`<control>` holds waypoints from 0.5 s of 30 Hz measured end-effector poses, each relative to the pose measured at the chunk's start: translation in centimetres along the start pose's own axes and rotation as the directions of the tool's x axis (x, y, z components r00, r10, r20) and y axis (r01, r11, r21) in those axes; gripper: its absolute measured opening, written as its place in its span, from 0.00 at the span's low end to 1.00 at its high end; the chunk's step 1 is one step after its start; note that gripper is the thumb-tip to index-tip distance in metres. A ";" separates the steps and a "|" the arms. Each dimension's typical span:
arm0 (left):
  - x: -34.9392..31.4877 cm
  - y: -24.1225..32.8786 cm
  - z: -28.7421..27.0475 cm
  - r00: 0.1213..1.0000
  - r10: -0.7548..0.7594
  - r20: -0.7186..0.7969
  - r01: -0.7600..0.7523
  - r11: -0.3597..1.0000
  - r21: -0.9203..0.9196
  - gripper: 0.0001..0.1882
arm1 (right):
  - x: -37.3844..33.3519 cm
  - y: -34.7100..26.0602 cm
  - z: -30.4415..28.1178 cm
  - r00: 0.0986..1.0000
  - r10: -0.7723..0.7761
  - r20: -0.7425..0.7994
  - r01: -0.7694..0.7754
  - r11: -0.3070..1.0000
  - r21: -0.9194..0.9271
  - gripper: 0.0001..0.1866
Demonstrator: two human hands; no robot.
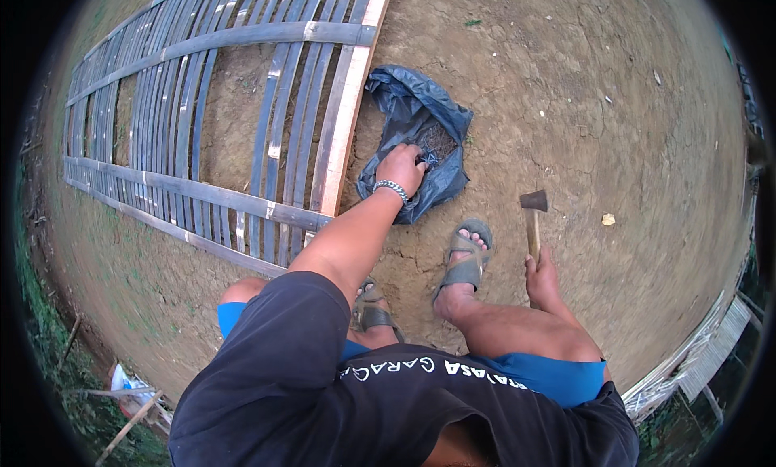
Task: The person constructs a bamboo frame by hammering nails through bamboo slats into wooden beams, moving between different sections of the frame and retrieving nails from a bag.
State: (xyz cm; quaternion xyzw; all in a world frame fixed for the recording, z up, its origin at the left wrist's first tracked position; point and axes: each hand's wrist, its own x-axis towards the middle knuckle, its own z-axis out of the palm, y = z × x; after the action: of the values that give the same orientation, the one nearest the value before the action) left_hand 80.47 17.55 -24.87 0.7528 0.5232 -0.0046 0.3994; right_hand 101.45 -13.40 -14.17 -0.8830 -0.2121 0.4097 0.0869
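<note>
A dark plastic bag (436, 103) lies open on the ground just ahead of my feet, with a heap of thin dark pieces that look like nails (439, 140) inside. My left hand (401, 167), a chain bracelet at its wrist, reaches into the bag with the fingers curled down at the heap. Whatever is between those fingertips is hidden. On the right, my right hand (542, 278) grips the wooden handle of a hatchet (533, 212), its dark metal head pointing away from me, beside my right knee.
A slatted panel (242, 35) of grey strips with crossbars fills the upper left. Its pale wooden edge bar (349, 119) runs right beside the bag. My sandalled right foot (466, 257) stands near the bag on bare, cracked earth. Corrugated sheeting (715, 347) lies at the far right.
</note>
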 end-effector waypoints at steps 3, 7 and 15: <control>-0.1 0.5 0.4 1.000 -0.023 -0.008 0.023 1.000 0.001 0.11 | -1.3 0.2 0.1 0.994 -0.101 0.047 0.105 0.992 -0.073 0.22; 0.0 -0.4 1.4 0.998 0.029 -0.055 -0.030 0.999 -0.029 0.09 | -2.2 4.3 2.3 0.978 -0.210 -0.004 0.210 0.977 -0.044 0.22; -1.3 -0.1 -1.8 0.983 0.183 0.022 -0.185 0.977 0.103 0.10 | -0.8 5.4 3.4 0.972 0.211 0.098 -0.233 0.857 0.459 0.11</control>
State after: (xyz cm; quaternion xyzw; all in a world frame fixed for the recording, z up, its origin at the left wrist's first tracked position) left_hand 79.03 17.63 -23.12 0.8178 0.4479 0.0003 0.3614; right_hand 100.06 -18.65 -17.56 -0.8451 -0.0059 0.4753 0.2446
